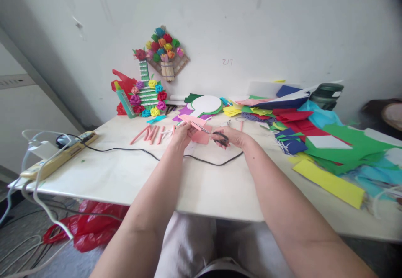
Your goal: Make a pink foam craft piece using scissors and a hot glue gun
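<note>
Centrally, plain salmon-pink paper (195, 120) is over the white table (125, 173), pinched by fingers of the left hand (182, 134); the right hand (233, 136) curls its fingers round black-handled scissors (221, 134), blades at the paper; behind, wall handwriting (228, 62) resembles "217"

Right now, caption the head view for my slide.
Right hand holding scissors to pink paper in the left hand, above a white table.

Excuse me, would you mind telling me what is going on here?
A person's left hand holds pink paper while the right hand grips black-handled scissors set against it. Slim pink pieces lie on the table to the left, and a pile of coloured sheets spreads across the right side.
</note>
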A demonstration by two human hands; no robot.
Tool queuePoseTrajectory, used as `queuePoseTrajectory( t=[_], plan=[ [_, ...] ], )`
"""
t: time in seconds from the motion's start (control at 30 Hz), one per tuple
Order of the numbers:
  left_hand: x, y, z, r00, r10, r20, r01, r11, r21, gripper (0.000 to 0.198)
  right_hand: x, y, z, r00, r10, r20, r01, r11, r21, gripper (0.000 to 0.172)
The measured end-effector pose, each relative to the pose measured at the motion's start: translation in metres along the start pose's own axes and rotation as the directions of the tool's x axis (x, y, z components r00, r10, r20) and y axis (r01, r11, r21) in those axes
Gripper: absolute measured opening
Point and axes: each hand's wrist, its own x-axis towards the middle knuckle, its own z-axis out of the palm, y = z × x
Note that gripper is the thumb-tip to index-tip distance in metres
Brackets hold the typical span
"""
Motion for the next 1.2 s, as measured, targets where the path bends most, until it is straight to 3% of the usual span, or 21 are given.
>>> queuePoseTrajectory(
  t=[1.2],
  plan=[
    [-0.002,0.004,0.002,1.000,0.006,-0.003,-0.006,1.000,-0.007,0.015,0.008,0.011,0.000,1.000,-0.003,-0.031,0.004,0.999,0.045,0.024]
  ],
)
